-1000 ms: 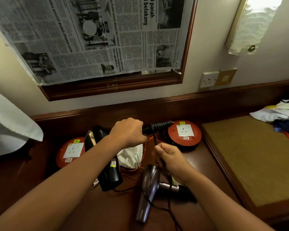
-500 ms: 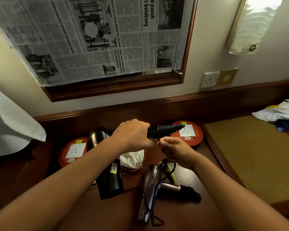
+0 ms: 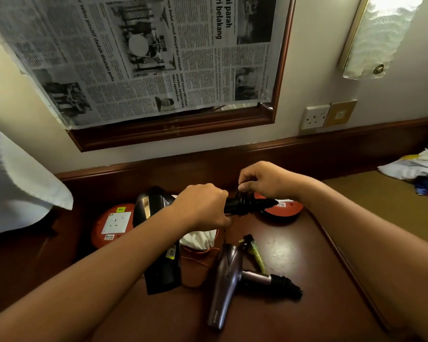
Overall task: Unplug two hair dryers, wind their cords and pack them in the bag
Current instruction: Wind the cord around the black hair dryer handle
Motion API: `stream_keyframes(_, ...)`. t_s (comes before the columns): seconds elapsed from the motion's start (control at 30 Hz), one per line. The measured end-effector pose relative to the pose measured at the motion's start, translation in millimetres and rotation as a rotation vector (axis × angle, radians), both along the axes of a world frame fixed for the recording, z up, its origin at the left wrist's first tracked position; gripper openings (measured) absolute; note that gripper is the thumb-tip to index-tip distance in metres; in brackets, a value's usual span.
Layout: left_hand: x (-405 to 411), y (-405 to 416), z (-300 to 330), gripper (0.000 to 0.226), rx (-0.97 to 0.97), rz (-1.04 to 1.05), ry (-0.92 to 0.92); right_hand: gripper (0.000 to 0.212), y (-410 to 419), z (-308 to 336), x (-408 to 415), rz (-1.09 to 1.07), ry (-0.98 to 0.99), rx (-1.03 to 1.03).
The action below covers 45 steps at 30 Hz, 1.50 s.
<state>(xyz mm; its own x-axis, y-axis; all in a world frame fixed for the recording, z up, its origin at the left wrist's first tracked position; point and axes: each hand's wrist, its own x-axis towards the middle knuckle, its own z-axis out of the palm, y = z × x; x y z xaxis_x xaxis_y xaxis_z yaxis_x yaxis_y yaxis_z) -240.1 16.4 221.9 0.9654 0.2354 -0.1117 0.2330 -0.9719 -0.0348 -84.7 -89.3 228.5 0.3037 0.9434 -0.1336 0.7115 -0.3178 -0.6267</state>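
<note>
Winding cord (image 3: pixel 242 193) round a black dryer (image 3: pixel 158 233) handle clutched in the left hand (image 3: pixel 203 206), the right hand (image 3: pixel 262 181) pinched it; the second dryer (image 3: pixel 227 277) lay wound, bag (image 3: pixel 199 239) unpacked.

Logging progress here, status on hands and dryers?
Left hand grips black dryer's handle; right hand pinches its cord. Purple dryer lies wound on desk. Nothing blocking.

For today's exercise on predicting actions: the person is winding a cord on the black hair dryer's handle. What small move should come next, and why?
Probably bring the right hand over and down for another loop: it pinches the cord above the handle that the left hand grips. The black hair dryer isn't bagged yet.
</note>
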Motion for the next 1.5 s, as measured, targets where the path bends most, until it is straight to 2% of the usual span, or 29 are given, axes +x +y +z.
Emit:
stream_keyframes(0.2,12,9,-17,0.028,-0.060,0.110,0.108,0.015,-13,-27,-27,-0.077,-0.233,0.030)
stream_keyframes(0.27,16,12,-24,0.029,-0.116,0.127,0.130,0.019,-21,-37,-32,-0.077,-0.246,0.045)
stream_keyframes(0.4,22,12,-34,0.028,-0.215,0.129,0.142,0.038,-36,-55,-37,-0.022,-0.359,0.153)
stream_keyframes(0.6,23,8,-37,0.036,-0.241,0.075,0.149,0.042,-47,-78,-34,-0.042,-0.462,0.376)
stream_keyframes(0.67,14,7,-33,0.043,-0.296,0.107,0.073,0.044,-49,-80,-36,-0.058,-0.433,0.431)
stream_keyframes(0.7,6,6,-31,0.050,-0.305,0.124,-0.022,0.045,-50,-81,-36,-0.069,-0.417,0.452)
stream_keyframes(0.77,-17,4,-33,0.058,-0.221,0.188,-0.331,0.044,-53,-83,-36,-0.099,-0.406,0.479)
stream_keyframes(0.83,-43,2,-41,0.058,-0.215,0.376,-0.677,0.040,-56,-85,-33,-0.129,-0.404,0.492)
stream_keyframes(0.9,-66,10,-65,0.060,-0.450,0.647,-0.838,0.038,-58,-87,-31,-0.152,-0.379,0.485)
stream_keyframes(0.97,-80,15,-85,0.076,-0.880,0.820,-0.828,0.037,-59,-88,-31,-0.173,-0.337,0.459)
stream_keyframes(1.03,-85,11,-94,0.082,-1.260,0.879,-0.820,0.037,-60,-89,-32,-0.175,-0.309,0.427)
stream_keyframes(1.1,-85,5,-97,0.076,-1.429,0.873,-0.846,0.039,-59,-91,-33,-0.171,-0.305,0.405)
stream_keyframes(1.23,-84,1,-99,0.082,-1.447,0.866,-0.915,0.040,-58,-94,-35,-0.161,-0.331,0.407)
stream_keyframes(1.4,-84,-4,-101,0.060,-1.420,0.870,-1.028,0.042,-53,-101,-41,-0.175,-0.517,0.372)
stream_keyframes(1.5,-87,-8,-100,0.069,-1.376,0.883,-1.057,0.036,-50,-104,-55,-0.236,-0.480,0.367)
